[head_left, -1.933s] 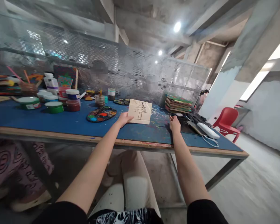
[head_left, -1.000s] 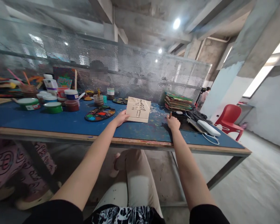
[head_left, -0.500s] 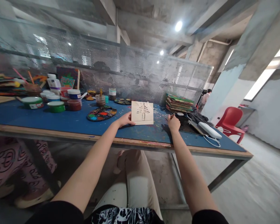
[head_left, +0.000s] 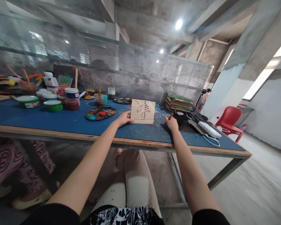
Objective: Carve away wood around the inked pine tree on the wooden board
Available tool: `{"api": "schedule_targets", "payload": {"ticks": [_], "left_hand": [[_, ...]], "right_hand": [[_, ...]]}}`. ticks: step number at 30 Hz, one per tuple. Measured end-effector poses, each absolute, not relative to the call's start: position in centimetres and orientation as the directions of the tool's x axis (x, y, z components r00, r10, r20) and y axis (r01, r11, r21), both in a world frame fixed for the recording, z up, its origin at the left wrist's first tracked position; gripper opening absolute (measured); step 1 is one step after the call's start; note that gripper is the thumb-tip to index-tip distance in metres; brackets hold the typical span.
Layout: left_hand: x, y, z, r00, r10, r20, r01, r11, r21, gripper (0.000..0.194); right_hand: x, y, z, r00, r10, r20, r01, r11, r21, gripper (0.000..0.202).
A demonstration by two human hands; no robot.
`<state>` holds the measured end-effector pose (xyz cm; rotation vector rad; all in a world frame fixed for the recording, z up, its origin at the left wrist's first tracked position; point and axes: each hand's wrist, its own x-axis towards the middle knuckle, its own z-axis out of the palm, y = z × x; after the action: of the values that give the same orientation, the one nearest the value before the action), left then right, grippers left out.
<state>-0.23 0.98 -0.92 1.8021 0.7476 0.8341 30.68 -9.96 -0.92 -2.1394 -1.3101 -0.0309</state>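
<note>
A pale square board stands tilted up on the table, bearing a dark line drawing of a tree with a box-like trunk. My left hand grips its lower left edge, thumb in front and fingers partly hidden behind. To the right of the board, my right hand is closed round a thin brown stick, like a pencil or brush; its kind is hard to make out. That hand rests low over the table, apart from the board.
On the blue table are a paint-covered palette, paint tubs, a brush jar and a stack of painted boards. A white device with a cable lies right. Another person's patterned trouser leg shows below left.
The board has tipped more upright in my left hand. My right hand has shifted slightly left, and the stick in it now points up to the right. The camera view moved slightly.
</note>
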Motion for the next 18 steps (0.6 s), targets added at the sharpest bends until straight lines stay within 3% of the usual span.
{"api": "schedule_targets", "payload": {"ticks": [14,18], "left_hand": [[-0.4,1.7,-1.2,0.580,0.789,0.203,0.123,-0.332,0.935,0.036],[-0.3,1.7,-1.1,0.582,0.790,0.194,0.119,-0.319,0.940,0.036]], "right_hand": [[32.0,-9.0,-2.2,0.239,0.854,0.462,0.878,0.014,-0.479,0.034],[32.0,-8.5,-2.2,0.234,0.862,0.450,0.866,0.026,-0.500,0.035]]}}
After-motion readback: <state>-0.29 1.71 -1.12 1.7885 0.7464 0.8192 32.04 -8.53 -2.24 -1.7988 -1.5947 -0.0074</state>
